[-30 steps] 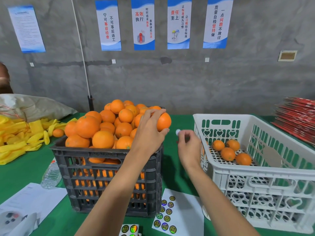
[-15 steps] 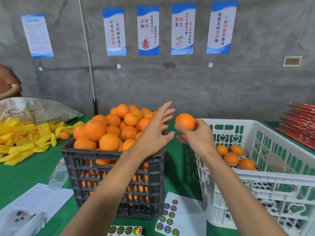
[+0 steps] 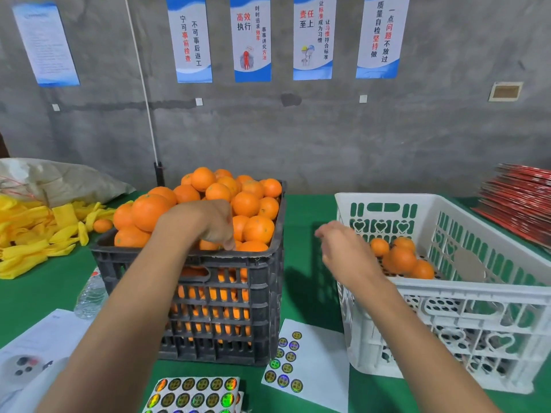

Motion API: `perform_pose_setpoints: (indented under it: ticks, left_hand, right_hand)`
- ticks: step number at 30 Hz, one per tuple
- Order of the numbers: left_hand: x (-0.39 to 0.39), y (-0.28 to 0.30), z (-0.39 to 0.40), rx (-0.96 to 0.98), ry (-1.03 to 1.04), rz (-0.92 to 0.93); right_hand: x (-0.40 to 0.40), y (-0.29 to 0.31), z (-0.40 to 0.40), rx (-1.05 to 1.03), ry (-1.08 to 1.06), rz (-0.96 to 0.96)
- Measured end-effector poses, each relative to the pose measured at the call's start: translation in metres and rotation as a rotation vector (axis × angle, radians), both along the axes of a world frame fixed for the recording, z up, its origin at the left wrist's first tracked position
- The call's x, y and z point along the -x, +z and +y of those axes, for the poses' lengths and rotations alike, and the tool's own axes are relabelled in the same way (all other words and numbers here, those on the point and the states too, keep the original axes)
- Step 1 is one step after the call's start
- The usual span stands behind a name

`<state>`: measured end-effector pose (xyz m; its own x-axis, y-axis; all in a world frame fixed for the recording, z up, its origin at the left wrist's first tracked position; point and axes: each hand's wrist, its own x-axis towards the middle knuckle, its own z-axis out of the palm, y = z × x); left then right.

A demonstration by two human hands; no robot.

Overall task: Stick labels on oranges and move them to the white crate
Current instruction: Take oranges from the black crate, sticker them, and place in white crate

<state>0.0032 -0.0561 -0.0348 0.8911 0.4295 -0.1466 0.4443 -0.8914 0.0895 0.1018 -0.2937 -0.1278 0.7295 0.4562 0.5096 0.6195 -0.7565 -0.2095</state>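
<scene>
While my left hand (image 3: 205,225) curls, perhaps gripping, among black-crate oranges (image 3: 244,204) at 11 o'clock, my right hand (image 3: 343,248) hangs loose; firm, smooth fruit wants a whole-palm grasp.

Perforated white plastic crate (image 3: 465,289), green cloth table cover (image 3: 307,222), glossy stickers (image 3: 196,391)

The left hand (image 3: 205,225) reaches down into the heaped oranges (image 3: 208,204) of the black crate (image 3: 226,308), its fingers curled among the fruit near the front rim; whether it has a grip on one cannot be told. The right hand (image 3: 343,248) hangs empty with loose fingers between the two crates, just beside the white crate (image 3: 477,296), which holds a few oranges (image 3: 402,259). Two label sheets (image 3: 301,365) lie on the green tabletop (image 3: 310,228) in front.
</scene>
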Motion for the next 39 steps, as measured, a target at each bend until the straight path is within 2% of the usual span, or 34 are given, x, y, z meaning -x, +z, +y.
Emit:
perform_pose_setpoints:
  ticks: [2, 4, 7, 9, 12, 19, 21, 24, 28, 31, 33, 35, 37, 39]
  left_hand:
    - [0.003, 0.001, 0.0, 0.022, -0.018, -0.033]
    - [0.005, 0.001, -0.002, 0.039, -0.031, -0.146]
    - [0.001, -0.005, -0.014, 0.056, -0.12, -0.517]
    - [-0.006, -0.012, -0.026, 0.098, -0.175, -0.776]
    - [-0.023, -0.018, -0.041, 0.134, -0.208, -0.968]
    - [-0.056, -0.043, -0.056, 0.257, -0.253, -0.977]
    - [-0.059, -0.047, -0.055, 0.276, -0.243, -1.013]
    - [-0.057, -0.046, -0.05, 0.267, -0.2, -1.044]
    - [-0.055, -0.049, -0.051, 0.26, -0.223, -1.008]
    - [-0.054, -0.049, -0.053, 0.253, -0.24, -1.016]
    - [-0.052, -0.048, -0.055, 0.267, -0.256, -1.03]
    - [-0.05, -0.047, -0.057, 0.27, -0.275, -1.029]
    - [-0.05, -0.047, -0.057, 0.254, -0.284, -1.025]
    - [-0.05, -0.046, -0.057, 0.25, -0.283, -1.021]
  right_hand:
    - [0.01, -0.017, 0.011, 0.153, 0.075, -0.026]
    - [0.017, -0.043, 0.024, 0.248, 0.197, 0.123]
    - [0.015, -0.092, 0.028, 0.366, 0.269, 0.44]
    - [0.008, -0.124, 0.022, 0.419, 0.247, 0.527]
    - [-0.001, -0.157, 0.011, 0.37, 0.25, 0.583]
    - [-0.008, -0.193, 0.004, 0.022, 0.234, 0.607]
    - [-0.008, -0.198, 0.005, -0.017, 0.238, 0.586]
    - [-0.01, -0.199, 0.005, 0.015, 0.265, 0.52]
    - [-0.01, -0.199, 0.006, 0.145, 0.316, 0.335]
    - [-0.006, -0.202, 0.011, 0.198, 0.273, 0.238]
    - [-0.002, -0.193, 0.018, -0.002, 0.153, 0.304]
    - [-0.001, -0.172, 0.028, -0.339, 0.038, 0.411]
    - [-0.005, -0.136, 0.038, -0.656, 0.008, 0.409]
    - [-0.009, -0.091, 0.049, -0.864, 0.009, 0.315]
